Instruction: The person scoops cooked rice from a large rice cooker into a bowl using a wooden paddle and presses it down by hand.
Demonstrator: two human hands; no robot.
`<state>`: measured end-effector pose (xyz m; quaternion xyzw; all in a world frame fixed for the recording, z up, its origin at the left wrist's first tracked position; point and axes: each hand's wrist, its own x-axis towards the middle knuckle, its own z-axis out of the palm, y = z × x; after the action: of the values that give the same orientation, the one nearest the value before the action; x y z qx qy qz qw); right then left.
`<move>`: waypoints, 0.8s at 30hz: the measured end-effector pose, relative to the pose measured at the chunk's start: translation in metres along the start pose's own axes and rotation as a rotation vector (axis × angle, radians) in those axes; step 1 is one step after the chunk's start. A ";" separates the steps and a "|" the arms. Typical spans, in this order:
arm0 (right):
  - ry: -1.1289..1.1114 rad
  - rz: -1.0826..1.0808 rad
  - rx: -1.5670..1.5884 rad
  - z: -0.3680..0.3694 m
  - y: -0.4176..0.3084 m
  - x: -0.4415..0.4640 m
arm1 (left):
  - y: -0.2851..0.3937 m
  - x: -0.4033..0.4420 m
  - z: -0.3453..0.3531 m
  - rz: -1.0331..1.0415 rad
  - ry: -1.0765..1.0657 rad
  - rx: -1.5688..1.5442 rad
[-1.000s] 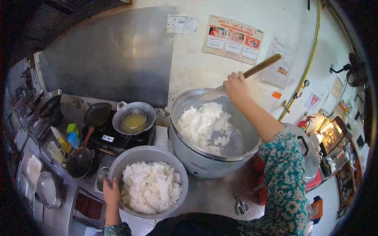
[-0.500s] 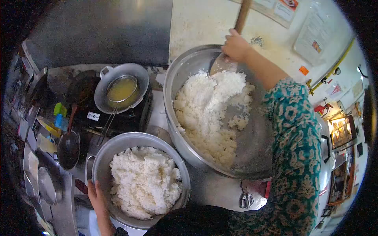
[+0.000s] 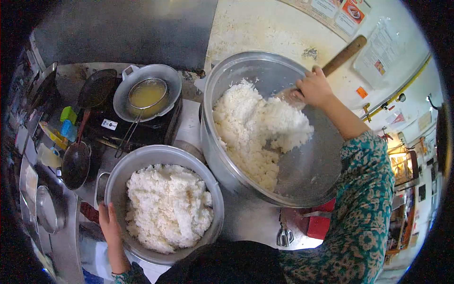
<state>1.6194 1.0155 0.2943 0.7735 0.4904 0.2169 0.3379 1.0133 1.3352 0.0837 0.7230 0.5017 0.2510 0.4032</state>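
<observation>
My right hand (image 3: 315, 90) is wrapped round a wooden-handled rice paddle (image 3: 346, 54). The paddle's blade is partly buried in white cooked rice (image 3: 255, 128) inside a large metal pot (image 3: 230, 166). Against the outer left side of a smaller metal pot (image 3: 216, 208) rests my left hand (image 3: 110, 227), its visible fingers stretched out just below the side handle (image 3: 100, 182). That pot holds a heap of cooked rice (image 3: 168, 208). The lower right of the large pot's inside shows bare metal with scattered grains.
A pan (image 3: 172, 92) with a strainer (image 3: 148, 93) over yellowish liquid sits on the stove at left. Dark frying pans (image 3: 75, 165) lie beside it. Metal tongs (image 3: 284, 235) and a red object (image 3: 318, 227) are below the large pot.
My right hand and the paddle have moved right and slightly down, the handle now tilting right. Rice has shifted rightward in the large pot. My left hand stays at the smaller pot.
</observation>
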 end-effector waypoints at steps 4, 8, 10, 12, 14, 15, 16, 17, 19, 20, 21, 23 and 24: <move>-0.006 -0.035 0.071 -0.022 -0.014 -0.057 | -0.031 0.004 0.009 0.019 0.088 -0.051; 0.030 -0.087 0.029 -0.054 -0.049 -0.101 | -0.018 0.001 0.006 0.086 0.051 -0.009; 0.088 -0.114 -0.003 -0.064 -0.059 -0.114 | -0.006 -0.002 0.005 0.058 0.022 -0.015; 0.150 -0.176 -0.009 -0.082 -0.055 -0.118 | 0.002 -0.005 0.005 0.093 0.011 -0.028; 0.127 -0.174 -0.005 -0.096 -0.026 -0.105 | 0.005 -0.008 0.004 0.089 0.036 0.034; 0.106 -0.058 0.023 -0.112 -0.011 -0.098 | 0.007 -0.008 0.003 0.091 0.051 0.035; 0.082 0.057 0.056 -0.120 -0.002 -0.090 | 0.009 -0.008 0.003 0.116 0.047 0.079; 0.093 0.055 0.061 -0.118 0.002 -0.080 | 0.009 -0.008 0.003 0.139 0.041 0.123; 0.359 0.192 0.013 -0.111 0.009 -0.057 | 0.000 -0.005 0.005 0.126 0.053 0.092; 0.369 0.192 0.015 -0.111 0.008 -0.045 | -0.003 -0.004 0.006 0.114 0.057 0.057; 0.459 0.155 -0.004 -0.113 0.002 -0.029 | -0.004 -0.005 0.007 0.115 0.069 0.057; 0.558 0.117 -0.016 -0.111 -0.009 0.007 | -0.005 -0.006 0.007 0.118 0.104 0.098; 0.671 0.032 -0.138 -0.107 -0.015 0.027 | -0.006 -0.007 0.008 0.117 0.113 0.105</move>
<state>1.5502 1.0774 0.3557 0.6420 0.5462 0.4973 0.2056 1.0140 1.3271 0.0745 0.7560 0.4929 0.2877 0.3204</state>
